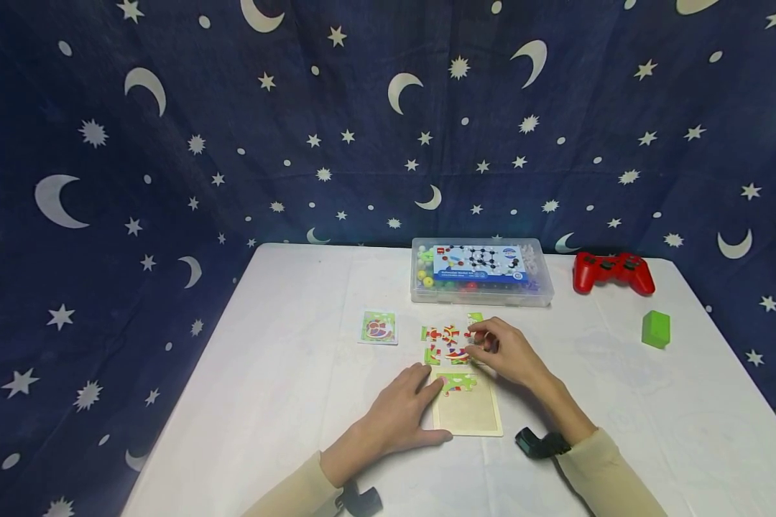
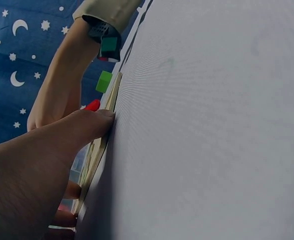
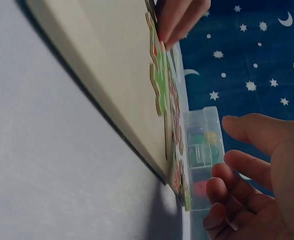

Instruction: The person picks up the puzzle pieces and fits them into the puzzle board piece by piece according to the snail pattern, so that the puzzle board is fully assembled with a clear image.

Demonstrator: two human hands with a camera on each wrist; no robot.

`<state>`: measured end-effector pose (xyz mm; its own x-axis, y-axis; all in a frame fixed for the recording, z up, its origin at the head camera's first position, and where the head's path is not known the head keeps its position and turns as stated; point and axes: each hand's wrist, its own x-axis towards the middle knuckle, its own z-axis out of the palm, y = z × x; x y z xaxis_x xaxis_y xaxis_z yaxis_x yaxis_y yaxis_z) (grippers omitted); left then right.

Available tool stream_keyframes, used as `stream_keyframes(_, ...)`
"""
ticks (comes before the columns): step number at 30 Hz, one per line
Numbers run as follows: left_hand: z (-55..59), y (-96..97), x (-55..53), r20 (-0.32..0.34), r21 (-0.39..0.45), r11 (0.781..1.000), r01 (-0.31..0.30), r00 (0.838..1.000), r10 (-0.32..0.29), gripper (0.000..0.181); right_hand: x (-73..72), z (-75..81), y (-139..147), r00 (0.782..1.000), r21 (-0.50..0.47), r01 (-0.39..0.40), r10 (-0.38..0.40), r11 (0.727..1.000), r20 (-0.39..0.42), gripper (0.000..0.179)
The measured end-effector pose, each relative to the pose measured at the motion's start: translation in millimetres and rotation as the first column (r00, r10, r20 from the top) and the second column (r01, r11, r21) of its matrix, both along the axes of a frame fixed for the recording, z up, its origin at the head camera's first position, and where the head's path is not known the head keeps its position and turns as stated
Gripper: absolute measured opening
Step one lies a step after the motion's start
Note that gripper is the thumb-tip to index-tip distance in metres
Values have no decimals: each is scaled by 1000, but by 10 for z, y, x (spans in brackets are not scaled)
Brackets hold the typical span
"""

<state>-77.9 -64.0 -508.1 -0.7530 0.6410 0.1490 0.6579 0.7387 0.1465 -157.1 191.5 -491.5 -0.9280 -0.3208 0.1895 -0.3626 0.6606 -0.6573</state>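
Observation:
A shallow wooden puzzle tray (image 1: 468, 416) lies on the table, with joined green puzzle pieces (image 1: 459, 383) along its far edge. My left hand (image 1: 397, 409) rests along the tray's left side, fingers spread; its thumb (image 2: 94, 125) touches the edge, and one finger reaches the joined pieces. Beyond the tray lie several loose puzzle pieces (image 1: 449, 334) with red and green patterns. Over the right end of these hovers my right hand (image 1: 507, 352), fingers loosely bent. In the right wrist view no piece shows between its thumb and fingers (image 3: 252, 167).
A small picture card (image 1: 378, 328) lies left of the loose pieces. Behind them stands a clear plastic case (image 1: 481, 291) of coloured parts. At the right are a red game controller (image 1: 613, 271) and a green block (image 1: 656, 329). A star-patterned cloth (image 1: 362, 179) hangs behind the table.

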Motion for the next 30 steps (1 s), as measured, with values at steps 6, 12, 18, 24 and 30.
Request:
stream_keyframes(6,-11,2,3,13,-7,1000,-5,1000,5,86,-97,-5,46,999,3,37,-37,999,12,37)
stream_keyframes(12,-24,5,2,0,-3,1000,-2,1000,2,86,-173,-31,87,996,20,85,-85,996,27,39)
stream_keyframes(18,-29,3,4,2,3,1000,-5,1000,5,86,-251,-45,111,992,24,125,-125,992,5,38)
stream_keyframes(24,-31,2,4,3,6,1000,-3,1000,3,86,-356,-78,135,990,17,134,-134,991,-37,36)
stream_keyframes(30,-30,-6,5,-12,9,1000,1,1000,-1,86,-435,-132,136,990,47,138,-138,989,-19,33)
